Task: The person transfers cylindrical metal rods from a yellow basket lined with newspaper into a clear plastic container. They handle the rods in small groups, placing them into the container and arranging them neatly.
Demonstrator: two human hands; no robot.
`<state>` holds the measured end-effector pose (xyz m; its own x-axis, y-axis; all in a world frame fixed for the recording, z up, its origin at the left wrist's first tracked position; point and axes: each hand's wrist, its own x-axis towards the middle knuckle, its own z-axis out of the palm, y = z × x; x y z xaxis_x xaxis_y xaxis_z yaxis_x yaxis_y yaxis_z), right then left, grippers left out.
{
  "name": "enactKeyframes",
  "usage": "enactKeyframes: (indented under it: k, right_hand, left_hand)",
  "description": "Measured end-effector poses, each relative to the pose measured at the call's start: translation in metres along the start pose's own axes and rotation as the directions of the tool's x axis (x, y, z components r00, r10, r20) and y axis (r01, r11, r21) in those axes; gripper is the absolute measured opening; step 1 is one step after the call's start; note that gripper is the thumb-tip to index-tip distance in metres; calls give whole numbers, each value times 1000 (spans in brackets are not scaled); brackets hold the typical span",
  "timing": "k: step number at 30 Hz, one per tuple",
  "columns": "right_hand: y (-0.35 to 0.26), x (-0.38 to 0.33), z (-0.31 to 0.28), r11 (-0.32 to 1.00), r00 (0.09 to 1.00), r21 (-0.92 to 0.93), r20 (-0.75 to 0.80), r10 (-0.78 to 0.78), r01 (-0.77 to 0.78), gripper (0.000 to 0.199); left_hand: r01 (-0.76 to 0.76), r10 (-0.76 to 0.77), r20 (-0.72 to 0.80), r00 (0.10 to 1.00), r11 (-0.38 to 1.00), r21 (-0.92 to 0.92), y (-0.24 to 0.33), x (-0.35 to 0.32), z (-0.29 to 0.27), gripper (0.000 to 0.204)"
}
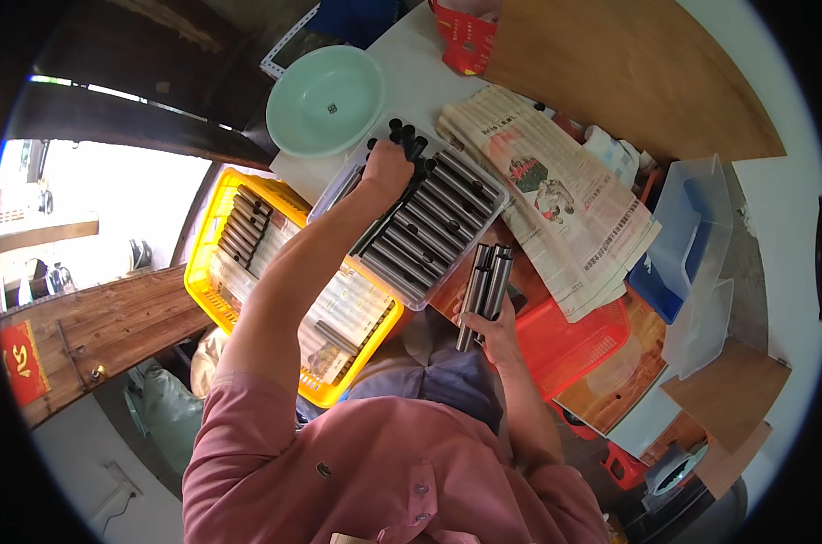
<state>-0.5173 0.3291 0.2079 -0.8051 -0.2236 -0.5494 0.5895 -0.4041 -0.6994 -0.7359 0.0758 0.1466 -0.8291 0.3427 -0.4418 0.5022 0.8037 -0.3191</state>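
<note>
My left hand reaches over a clear plastic box and is closed around a cluster of dark tubes with round, open black ends. Its fingers are partly hidden behind them. Inside the box, rows of shiny dark metal tubes lie side by side. My right hand, in front of my lap, grips a bundle of several similar metal tubes, held nearly upright.
At my left, a yellow basket contains newspaper and several tubes. Behind the box stands a pale green basin. Folded newspapers, a red basket and a clear bin are to the right.
</note>
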Motion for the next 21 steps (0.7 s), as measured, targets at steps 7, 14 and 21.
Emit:
enactKeyframes:
  k: [7,14,21]
  right_hand:
    - [-1,12,-6,997,998,-46,13,-62,63,56]
    - [2,17,-8,999,999,-10,14,-44,44,63]
    - [7,14,-16,997,999,-74,8,-33,34,59]
  left_hand:
    - [-31,32,117,993,999,-14,2,-3,-2,11]
    - [-209,196,-401,895,978,13,-8,5,-7,12]
    - [-295,111,-437,892,877,-380,-14,23,24,49]
